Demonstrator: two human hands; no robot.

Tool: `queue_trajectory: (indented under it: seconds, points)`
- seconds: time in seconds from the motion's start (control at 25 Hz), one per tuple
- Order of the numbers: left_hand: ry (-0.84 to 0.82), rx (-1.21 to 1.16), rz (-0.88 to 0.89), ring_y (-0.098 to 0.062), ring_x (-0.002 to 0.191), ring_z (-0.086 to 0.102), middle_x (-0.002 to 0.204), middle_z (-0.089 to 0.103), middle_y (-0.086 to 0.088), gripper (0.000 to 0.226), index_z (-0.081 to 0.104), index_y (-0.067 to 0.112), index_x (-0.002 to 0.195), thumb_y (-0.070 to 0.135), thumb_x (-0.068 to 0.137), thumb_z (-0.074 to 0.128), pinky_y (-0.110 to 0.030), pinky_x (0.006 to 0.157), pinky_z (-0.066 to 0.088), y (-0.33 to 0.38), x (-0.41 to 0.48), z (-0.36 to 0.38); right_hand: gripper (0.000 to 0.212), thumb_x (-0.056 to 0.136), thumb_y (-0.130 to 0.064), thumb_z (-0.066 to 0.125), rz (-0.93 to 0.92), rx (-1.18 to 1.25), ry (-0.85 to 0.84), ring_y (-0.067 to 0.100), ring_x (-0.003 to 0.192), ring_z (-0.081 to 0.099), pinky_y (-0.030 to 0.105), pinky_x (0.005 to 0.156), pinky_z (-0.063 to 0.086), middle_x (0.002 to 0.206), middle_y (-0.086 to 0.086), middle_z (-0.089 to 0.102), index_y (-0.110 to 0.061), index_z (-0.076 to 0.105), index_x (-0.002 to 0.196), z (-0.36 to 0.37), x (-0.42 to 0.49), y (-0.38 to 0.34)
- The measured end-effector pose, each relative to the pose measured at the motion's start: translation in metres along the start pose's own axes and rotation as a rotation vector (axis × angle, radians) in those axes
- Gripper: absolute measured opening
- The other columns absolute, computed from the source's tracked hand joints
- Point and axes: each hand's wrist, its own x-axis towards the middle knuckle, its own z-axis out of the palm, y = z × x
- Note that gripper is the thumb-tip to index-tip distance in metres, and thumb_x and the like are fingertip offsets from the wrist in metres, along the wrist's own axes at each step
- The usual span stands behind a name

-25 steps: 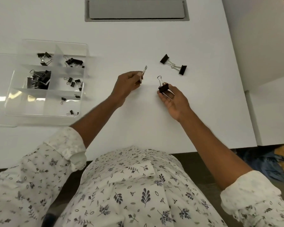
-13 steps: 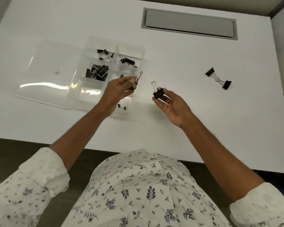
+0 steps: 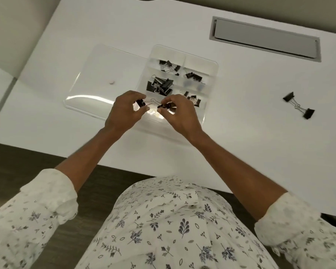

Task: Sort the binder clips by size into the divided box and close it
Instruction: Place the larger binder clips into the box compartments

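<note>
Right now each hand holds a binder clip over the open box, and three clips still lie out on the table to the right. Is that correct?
Not quite: the head view shows two clips, linked by their handles, lying out on the table, not three. The rest holds: left hand and right hand each hold a clip over the open box.

Left hand and right hand each pinching a binder clip over divided box

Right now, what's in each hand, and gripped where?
Each holds one binder clip over the divided box. Left hand pinches its clip's black body; right hand likewise, black body at its fingertips.
</note>
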Motion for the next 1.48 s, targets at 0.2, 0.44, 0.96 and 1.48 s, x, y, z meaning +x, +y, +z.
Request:
queue_trajectory:
  seconds: [0.2,0.44,0.96,1.48]
  points:
    - [-0.051,-0.014,0.047,-0.017,0.125,0.060,0.135,0.064,-0.005,0.053,0.064,0.011,0.132,0.019,0.083,0.083,-0.031,0.109,0.047,-0.010,0.005,-0.005,0.027,0.089,-0.031,0.076,-0.132,-0.206,-0.050,0.013,0.102,0.066,0.029,0.090,0.053,0.113,-0.002,0.071,-0.015,0.070,0.111,0.019,0.006,-0.002]
    - [-0.043,0.014,0.136,-0.018,0.122,0.062,0.132,0.067,-0.006,0.038,0.065,0.009,0.131,0.011,0.093,0.069,-0.010,0.106,0.038,-0.019,0.008,-0.001,0.021,0.100,-0.013,0.059,-0.173,-0.292,0.017,0.023,0.120,0.063,0.039,0.097,0.053,0.125,0.004,0.069,-0.010,0.069,0.118,0.011,-0.001,0.010]
    - [-0.267,0.010,0.367,-0.015,0.146,0.041,0.149,0.055,-0.003,0.044,0.056,0.011,0.141,0.024,0.100,0.061,-0.025,0.117,0.030,0.085,0.043,0.107,0.031,0.106,-0.022,0.055,0.026,-0.233,0.386,0.019,0.141,0.050,0.046,0.113,0.045,0.142,0.003,0.061,-0.013,0.061,0.134,-0.102,-0.052,0.101]
    - [-0.426,0.133,0.453,-0.017,0.151,0.031,0.155,0.047,-0.002,0.053,0.047,0.012,0.149,0.016,0.097,0.058,-0.034,0.120,0.034,0.239,0.095,0.257,0.035,0.103,-0.022,0.057,0.123,-0.330,0.462,0.023,0.134,0.055,0.044,0.111,0.046,0.140,0.005,0.061,-0.010,0.058,0.135,-0.281,-0.070,0.234]
